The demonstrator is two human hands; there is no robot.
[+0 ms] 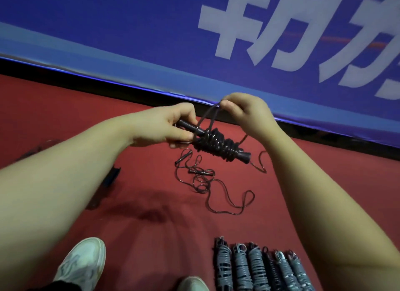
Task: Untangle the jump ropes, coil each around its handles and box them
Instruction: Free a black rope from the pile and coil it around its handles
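My left hand (171, 126) grips the black handles of a jump rope (216, 144) held in the air, most of its cord wound tightly round them. My right hand (242, 111) pinches a loop of that cord just above the coil. Below on the red floor lies a tangled black jump rope (205, 180) with loose handles and a long trailing loop. Several coiled ropes (259, 267) lie side by side in a row at the bottom right.
A blue banner with white characters (238, 41) runs along the far side above a dark gap. My two white shoes (84, 262) stand at the bottom. A dark flat object (111, 176) lies under my left forearm, partly hidden.
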